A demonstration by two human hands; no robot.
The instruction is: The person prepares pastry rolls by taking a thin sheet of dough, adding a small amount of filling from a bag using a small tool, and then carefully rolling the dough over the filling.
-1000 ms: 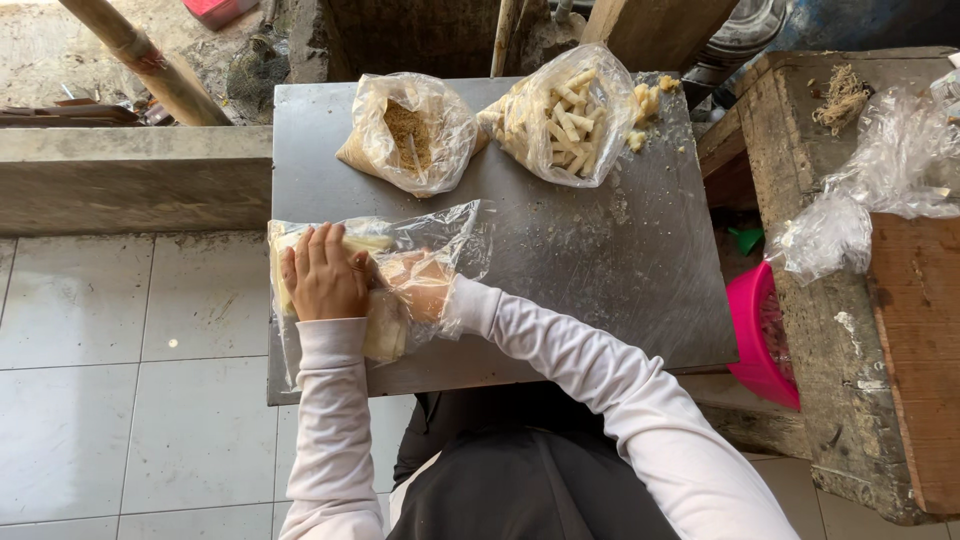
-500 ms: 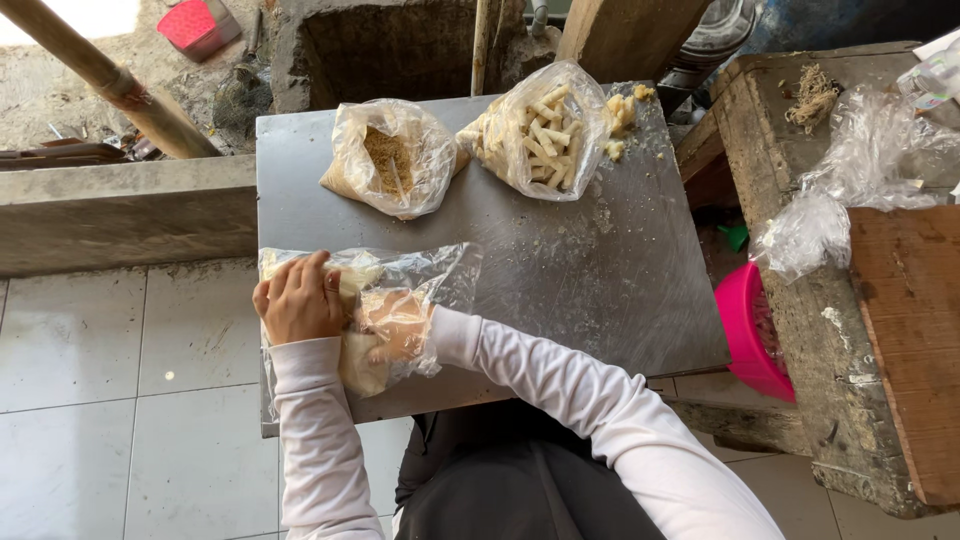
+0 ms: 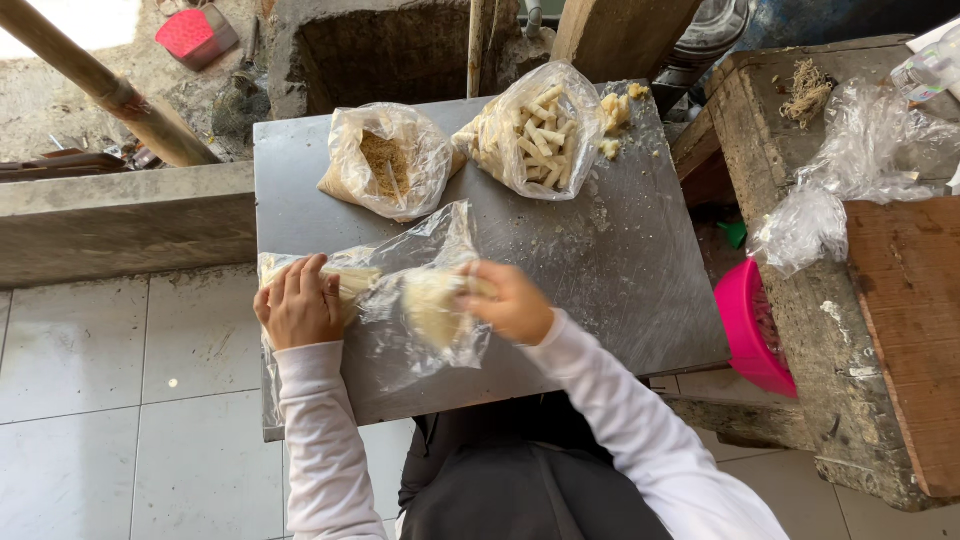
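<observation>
The grey metal desk (image 3: 620, 260) is the landmark, a flat slab scattered with pale crumbs. To its right stands a rough wooden bench (image 3: 800, 150) carrying crumpled clear plastic (image 3: 850, 180), and a pink plastic basin (image 3: 750, 330) sits low between the two. Left of the desk runs a concrete ledge (image 3: 110, 220) above pale floor tiles (image 3: 130, 400); a wooden pole (image 3: 100, 85) leans beyond the desk's far left corner.

On the desk's far edge, towards its right side, lies an open clear bag of pale stick-shaped pieces (image 3: 535, 135), with a few pale lumps (image 3: 615, 110) spilled just beside it. Left of that bag, also near the far edge, sits a clear bag of brown crumbs (image 3: 385, 165).

At the near left part of the desk lies a clear plastic bag of pale food (image 3: 410, 300), stretched between both hands. The left hand (image 3: 298, 305) rests at the desk's left edge, fingers curled down over the bag's end and the pale pieces inside, pressing it. The right hand (image 3: 510, 300), nearer the desk's middle, is closed around the bag's other end, pinching the plastic beside a pale mound within.
</observation>
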